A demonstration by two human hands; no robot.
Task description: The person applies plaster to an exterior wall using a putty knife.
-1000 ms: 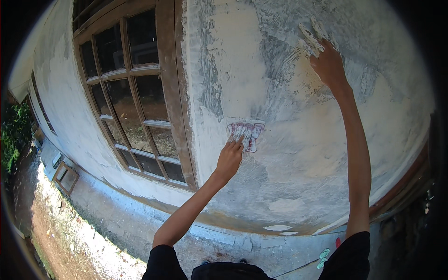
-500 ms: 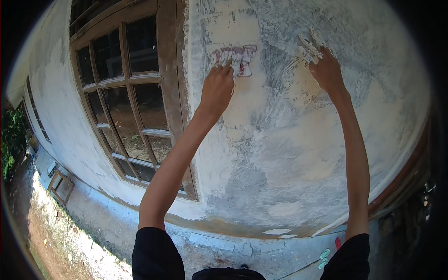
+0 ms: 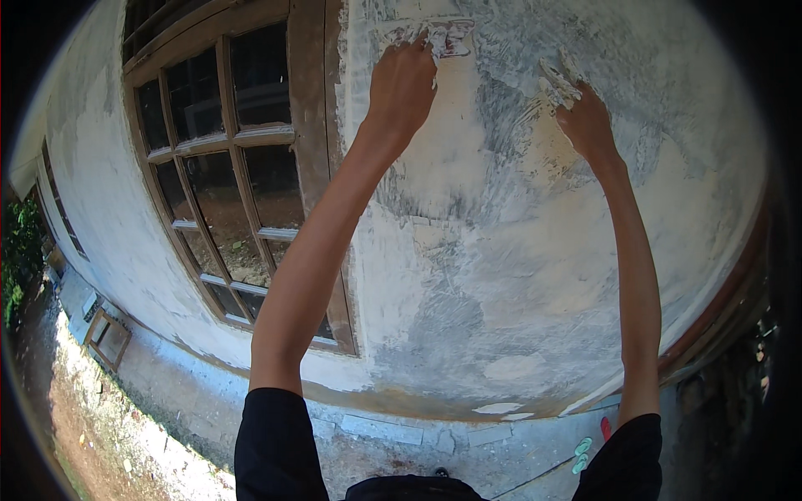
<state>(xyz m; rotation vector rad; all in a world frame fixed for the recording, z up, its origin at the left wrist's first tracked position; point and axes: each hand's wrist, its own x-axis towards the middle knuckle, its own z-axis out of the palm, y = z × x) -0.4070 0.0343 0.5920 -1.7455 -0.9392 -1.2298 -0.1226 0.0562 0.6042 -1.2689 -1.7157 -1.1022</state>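
My left hand (image 3: 403,88) is high on the patchy white-and-grey plastered wall (image 3: 518,292), right of the window, closed on a reddish plastic scraper (image 3: 454,37) smeared with white paste, its blade against the wall. My right hand (image 3: 586,121) is farther right and slightly lower, closed on a paste-covered flat tool (image 3: 558,82) at a rough, streaked patch of the wall. The paste hides much of both tools and the fingertips.
A brown wooden grid window (image 3: 221,83) fills the left side. A small wooden frame (image 3: 108,338) leans on the paved ledge (image 3: 384,434) along the wall's foot. Green sandals (image 3: 582,451) and a red one (image 3: 606,427) lie at lower right. Leafy plants (image 3: 18,250) stand far left.
My left hand has moved a long way up the wall with the scraper, leaving a streaked strip below. My right hand has shifted slightly down and stays near the same patch.
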